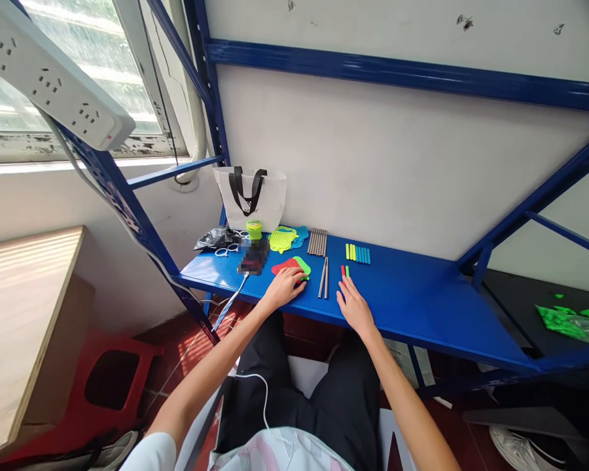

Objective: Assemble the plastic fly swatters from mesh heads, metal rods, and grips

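Lying right at the fingers of the right hand (356, 306) are a red stick (343, 270) and a green stick (347, 271); the fingers are loosely extended, their grip unclear. To the left, the left hand (285, 288) curves over a red mesh pad (283, 265) and a green mesh pad (304, 265); whether it grips them cannot be told. Two metal rods (326, 278) lie between the hands, with yellow sticks (351, 252) and blue sticks (363, 255) on the far side.
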### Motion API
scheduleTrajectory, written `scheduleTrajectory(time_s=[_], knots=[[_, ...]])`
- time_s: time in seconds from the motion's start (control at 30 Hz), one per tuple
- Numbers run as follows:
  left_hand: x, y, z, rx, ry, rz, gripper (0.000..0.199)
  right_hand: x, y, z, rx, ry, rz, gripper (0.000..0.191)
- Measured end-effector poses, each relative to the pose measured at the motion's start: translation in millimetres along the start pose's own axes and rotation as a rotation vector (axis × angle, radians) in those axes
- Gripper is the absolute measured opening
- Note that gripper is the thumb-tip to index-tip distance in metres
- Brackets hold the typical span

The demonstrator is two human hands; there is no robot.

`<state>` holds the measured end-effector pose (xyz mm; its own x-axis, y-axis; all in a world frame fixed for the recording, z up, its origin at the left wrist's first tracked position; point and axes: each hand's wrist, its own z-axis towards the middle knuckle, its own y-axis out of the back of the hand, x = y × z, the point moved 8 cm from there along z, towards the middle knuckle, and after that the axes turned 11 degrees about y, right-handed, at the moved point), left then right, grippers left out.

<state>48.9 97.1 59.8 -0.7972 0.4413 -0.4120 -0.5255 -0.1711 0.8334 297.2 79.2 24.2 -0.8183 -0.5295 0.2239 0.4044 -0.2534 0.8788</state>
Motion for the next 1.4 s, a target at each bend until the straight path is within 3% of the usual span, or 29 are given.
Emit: scheduleTrajectory(time_s=[0.1,0.2,0.3,0.37,0.5,0.6,0.73,0.9,1.07,1.4], knots=[[-3,5.8,-14,-0.053,0.033,-0.003,0.035,16,13,-16,-0.063,0.014,-0.002,0.062],[8,17.9,-23,-0.19,0.178,-0.048,0.033,17,22,-14,-0.129,0.001,-0.009,0.064],[27,25.5,-28,-0.283,0.326,-0.131,0.032,-5,24,-13,-0.164,-0.066,0.075,0.065],[35,25.9,-29,-0.289,0.355,-0.172,0.032,-28,24,-17,-0.153,-0.101,0.098,0.064],[46,22.3,-24,-0.206,0.312,-0.177,0.032,-69,28,-32,-0.085,-0.132,-0.064,0.061],[62,21.8,-24,-0.146,0.33,-0.112,0.035,-80,30,-37,-0.075,-0.152,-0.119,0.061],[75,24.0,-29,-0.134,0.346,-0.007,0.042,-74,31,-35,-0.083,-0.169,-0.122,0.062],[65,23.8,-32,-0.167,0.308,0.09,0.041,-56,40,-35,-0.129,-0.149,-0.134,0.06],[63,23.9,-27,-0.205,0.318,0.093,0.036,-41,51,-38,-0.193,-0.094,-0.124,0.054],[63,26.0,-31,-0.243,0.307,0.011,0.032,-40,54,-36,-0.176,-0.107,-0.134,0.047]])
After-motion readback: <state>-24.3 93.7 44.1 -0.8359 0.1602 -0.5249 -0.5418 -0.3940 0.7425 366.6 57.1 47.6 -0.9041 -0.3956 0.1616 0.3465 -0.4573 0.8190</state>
